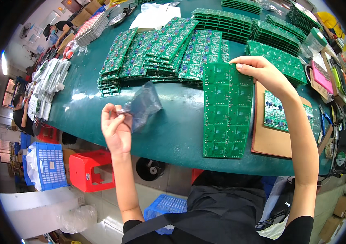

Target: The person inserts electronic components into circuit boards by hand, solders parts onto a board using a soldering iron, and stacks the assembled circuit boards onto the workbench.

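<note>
My right hand (258, 70) pinches the top edge of a green circuit board panel (226, 116), which hangs upright over the near part of the table. The panel is split into a grid of small boards, and few parts show on this face. On the left, my left hand (116, 128) is closed on a corner of a thin, see-through bluish plastic bag (146, 106). The bag hangs to the right of my fingers, above the tabletop. Behind both hands lie stacks of populated circuit board panels (152, 53), leaning over one another.
The green table (173, 138) curves along its near edge. Right of the panel, a board (276, 112) rests on brown cardboard (270, 140). More board stacks (221, 25) stand behind. Below are a red stool (84, 173) and blue crates (51, 164). People work at far left.
</note>
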Available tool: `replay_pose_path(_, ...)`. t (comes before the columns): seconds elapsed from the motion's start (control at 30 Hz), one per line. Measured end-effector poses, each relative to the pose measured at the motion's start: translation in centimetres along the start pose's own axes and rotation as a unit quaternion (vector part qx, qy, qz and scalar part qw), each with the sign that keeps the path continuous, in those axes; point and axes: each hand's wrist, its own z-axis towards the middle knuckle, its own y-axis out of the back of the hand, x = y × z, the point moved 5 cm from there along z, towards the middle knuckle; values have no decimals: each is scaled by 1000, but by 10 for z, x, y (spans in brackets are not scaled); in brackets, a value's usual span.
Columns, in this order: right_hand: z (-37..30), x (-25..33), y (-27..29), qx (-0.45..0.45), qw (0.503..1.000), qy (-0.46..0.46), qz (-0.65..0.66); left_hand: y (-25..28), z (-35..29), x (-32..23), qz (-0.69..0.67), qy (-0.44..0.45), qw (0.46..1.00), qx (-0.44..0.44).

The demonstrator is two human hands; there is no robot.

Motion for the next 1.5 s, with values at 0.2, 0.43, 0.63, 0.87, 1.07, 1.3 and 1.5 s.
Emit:
replay_pose_path(0.2,26,39,-24,176,967,110,-147,0,-5,3,59,-4,998,-10)
replay_pose_path(0.43,57,53,-93,260,913,153,-273,-1,-6,-14,98,-64,992,-38)
replay_pose_path(0.63,-6,7,-61,72,992,-68,-81,29,-30,-37,39,-82,993,-74)
replay_pose_path(0.87,-141,-41,-86,-177,961,-170,-124,17,-31,-21,27,-94,992,-76)
replay_pose_path(1.07,-136,32,-121,-233,904,93,-345,-10,-40,-7,75,-101,992,-19)
replay_pose_path(1.3,-42,79,-185,-161,878,375,-251,-38,-53,7,182,-155,971,9)
replay_pose_path(1.5,-28,61,-215,15,864,283,-416,-45,-66,14,478,-172,853,119)
